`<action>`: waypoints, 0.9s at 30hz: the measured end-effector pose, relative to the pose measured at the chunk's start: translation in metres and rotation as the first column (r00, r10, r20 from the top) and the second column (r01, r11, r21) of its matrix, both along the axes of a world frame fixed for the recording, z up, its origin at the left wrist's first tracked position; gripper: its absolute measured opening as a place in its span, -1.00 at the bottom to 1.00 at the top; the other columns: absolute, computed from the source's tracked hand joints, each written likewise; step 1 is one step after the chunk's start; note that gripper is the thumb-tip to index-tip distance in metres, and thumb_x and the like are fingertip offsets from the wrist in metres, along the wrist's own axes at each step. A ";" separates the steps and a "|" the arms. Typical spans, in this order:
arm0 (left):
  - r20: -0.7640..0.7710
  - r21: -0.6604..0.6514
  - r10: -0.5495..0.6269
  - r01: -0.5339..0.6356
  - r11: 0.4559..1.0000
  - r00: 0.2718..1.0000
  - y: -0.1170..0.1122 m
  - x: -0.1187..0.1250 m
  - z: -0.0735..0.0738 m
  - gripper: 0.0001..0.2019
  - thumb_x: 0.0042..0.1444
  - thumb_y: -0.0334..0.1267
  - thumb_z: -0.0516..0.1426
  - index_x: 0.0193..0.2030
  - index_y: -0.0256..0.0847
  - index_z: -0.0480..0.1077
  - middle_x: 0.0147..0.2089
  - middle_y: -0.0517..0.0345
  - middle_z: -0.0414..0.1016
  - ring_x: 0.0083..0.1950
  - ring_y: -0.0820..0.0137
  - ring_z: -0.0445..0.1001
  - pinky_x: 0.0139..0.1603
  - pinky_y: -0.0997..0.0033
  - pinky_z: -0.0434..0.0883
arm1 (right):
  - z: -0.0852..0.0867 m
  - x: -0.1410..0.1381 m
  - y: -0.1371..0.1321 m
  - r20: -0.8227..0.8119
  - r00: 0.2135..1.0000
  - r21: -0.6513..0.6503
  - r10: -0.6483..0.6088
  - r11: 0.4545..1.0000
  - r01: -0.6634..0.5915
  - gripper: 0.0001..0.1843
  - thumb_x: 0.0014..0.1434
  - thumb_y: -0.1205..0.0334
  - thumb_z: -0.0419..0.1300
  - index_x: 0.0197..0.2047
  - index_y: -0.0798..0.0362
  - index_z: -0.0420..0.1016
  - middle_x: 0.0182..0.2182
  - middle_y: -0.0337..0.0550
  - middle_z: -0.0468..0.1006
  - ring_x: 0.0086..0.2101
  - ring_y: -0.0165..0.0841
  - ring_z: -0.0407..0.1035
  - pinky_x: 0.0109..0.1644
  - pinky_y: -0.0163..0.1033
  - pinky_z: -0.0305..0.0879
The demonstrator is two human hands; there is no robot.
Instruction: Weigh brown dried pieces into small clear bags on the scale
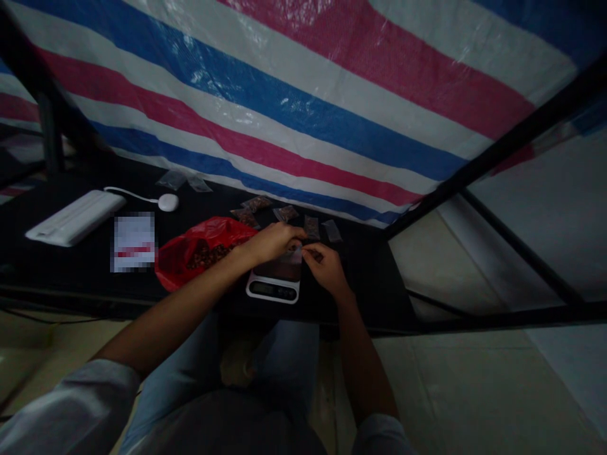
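My left hand [275, 243] and my right hand [326, 268] meet over a small white kitchen scale [274, 286] on the black table [71, 272]. Both pinch a small clear plastic bag [296, 254] held above the scale's platform. The fingers of each hand are closed on the bag's top edge. A red plastic bag [190, 253] lies open just left of the scale, with dark brown pieces inside.
Several small filled clear bags [284, 213] lie in a row behind the scale. Empty clear bags [183, 181] sit farther back left. A white keyboard-like device [76, 217], a white round puck on a cable [167, 202] and a white paper [134, 241] lie left. A striped tarp hangs behind.
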State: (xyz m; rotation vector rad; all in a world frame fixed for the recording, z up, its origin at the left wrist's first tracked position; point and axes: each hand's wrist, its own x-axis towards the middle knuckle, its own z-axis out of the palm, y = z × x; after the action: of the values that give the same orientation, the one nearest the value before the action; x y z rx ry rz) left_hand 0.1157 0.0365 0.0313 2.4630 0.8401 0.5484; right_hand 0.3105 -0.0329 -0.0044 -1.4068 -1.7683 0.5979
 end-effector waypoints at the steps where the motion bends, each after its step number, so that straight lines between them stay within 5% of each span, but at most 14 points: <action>1: 0.006 -0.002 0.000 0.001 1.000 1.000 0.000 -0.001 0.000 -0.70 0.34 -0.32 0.06 0.09 -0.17 0.56 0.03 0.01 0.68 0.05 0.22 0.63 0.00 0.42 0.44 | 0.000 -0.001 0.000 0.002 1.000 0.001 -0.002 1.000 0.002 -0.78 0.24 0.15 0.20 -0.20 0.06 0.64 -0.27 -0.07 0.69 -0.30 -0.27 0.54 -0.17 -0.20 0.44; 10: 0.100 -0.052 -0.100 0.105 0.993 0.990 -0.006 -0.005 -0.002 -0.54 0.25 -0.51 0.02 0.25 -0.21 0.43 0.13 0.00 0.64 0.09 0.33 0.61 0.04 0.49 0.44 | 0.018 -0.015 -0.006 -0.068 0.997 0.037 -0.024 0.999 0.026 -0.77 0.27 0.14 0.18 -0.23 0.05 0.62 -0.35 -0.12 0.67 -0.37 -0.30 0.52 -0.26 -0.24 0.40; 15: 0.151 0.017 0.054 -0.057 0.998 0.987 -0.014 -0.036 0.016 -0.65 0.38 -0.34 -0.03 0.13 -0.28 0.51 0.12 -0.04 0.63 0.15 0.27 0.57 0.20 0.37 0.41 | 0.024 -0.035 -0.012 -0.100 0.995 0.048 -0.005 0.999 0.010 -0.75 0.34 0.17 0.13 -0.11 0.05 0.61 -0.36 -0.14 0.65 -0.37 -0.33 0.52 -0.26 -0.27 0.41; 18: -0.031 -0.039 0.151 -0.152 0.988 0.988 -0.022 -0.083 0.018 -0.67 0.33 -0.39 -0.02 0.02 -0.22 0.56 0.02 0.03 0.67 0.02 0.29 0.60 0.11 0.37 0.44 | 0.023 -0.060 -0.014 -0.016 0.983 0.037 0.181 0.983 -0.180 -0.72 0.36 0.32 0.07 -0.03 0.04 0.60 -0.25 -0.12 0.67 -0.28 -0.34 0.55 -0.13 -0.25 0.44; 22: -0.362 -0.202 0.150 -0.235 0.951 0.920 -0.033 -0.139 0.000 -0.68 0.27 -0.43 0.02 -0.08 -0.24 0.61 -0.12 0.00 0.71 -0.16 0.27 0.64 -0.12 0.39 0.47 | 0.023 -0.107 -0.003 0.125 0.901 0.008 0.416 0.908 -0.420 -0.63 0.28 0.54 0.03 -0.09 0.06 0.60 -0.07 -0.09 0.67 -0.06 -0.36 0.54 0.10 -0.25 0.41; 27: -0.431 -0.174 0.244 -0.345 0.922 0.869 -0.040 -0.153 -0.020 -0.73 0.19 -0.39 0.14 -0.03 -0.29 0.59 -0.02 -0.12 0.68 -0.02 0.15 0.63 -0.04 0.32 0.46 | 0.027 -0.156 0.023 0.472 0.703 -0.227 0.532 0.844 -0.486 -0.77 0.29 0.46 0.17 -0.05 0.13 0.60 -0.03 0.04 0.64 -0.01 -0.24 0.54 0.11 -0.20 0.40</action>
State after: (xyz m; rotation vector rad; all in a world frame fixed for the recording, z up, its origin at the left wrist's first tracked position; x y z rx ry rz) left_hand -0.0373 -0.0035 0.0115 2.2548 1.3804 0.0171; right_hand 0.1544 -0.0101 0.0225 -1.1880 -2.6535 0.6134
